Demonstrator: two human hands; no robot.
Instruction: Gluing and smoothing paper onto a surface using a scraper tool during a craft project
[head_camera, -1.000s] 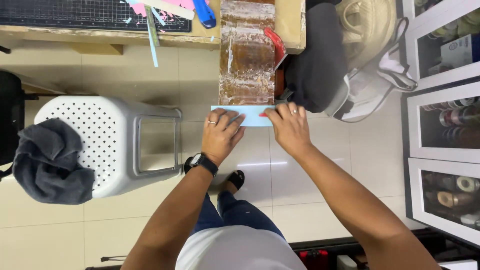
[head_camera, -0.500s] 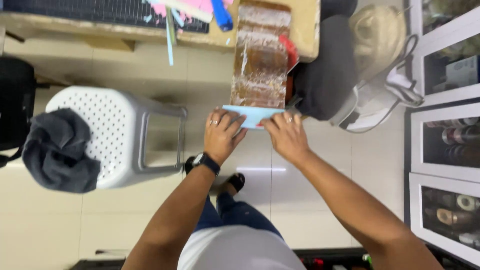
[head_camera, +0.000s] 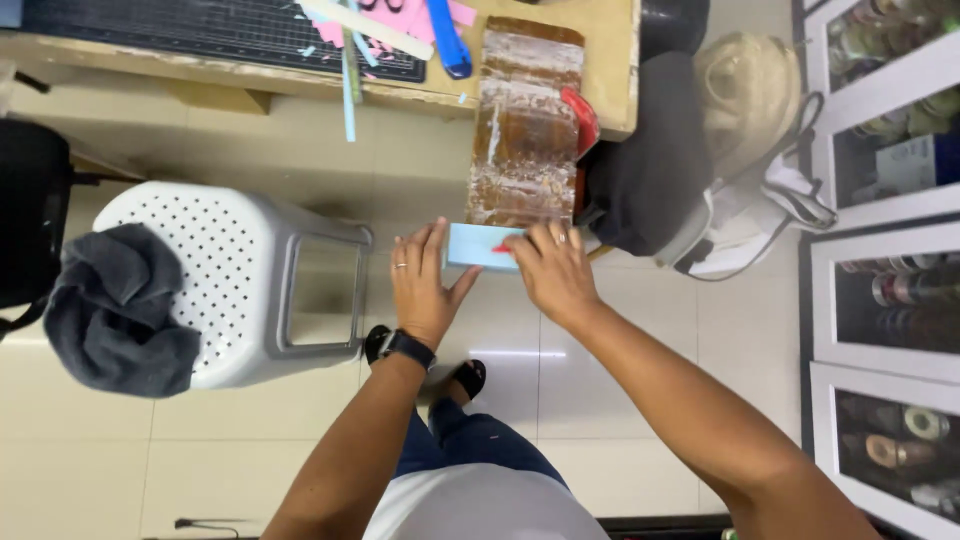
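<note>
Light blue paper sheet (head_camera: 478, 246), flat, half covered

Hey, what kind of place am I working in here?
Probably a home craft corner: a cutting mat with paper strips on a wooden table, and glass cabinets of supplies nearby.

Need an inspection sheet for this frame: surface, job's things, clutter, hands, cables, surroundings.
Surface: brown board jutting off the wooden table.
Job's things: light blue paper at the board's near end, with a small red item under the right fingers.
Clutter: paper strips, blue tool, cutting mat.
Hands: left hand and right hand both flat on the paper.
Cables: nothing seen.
Surroundings: white stool with grey cloth, bags, glass cabinets.
</note>
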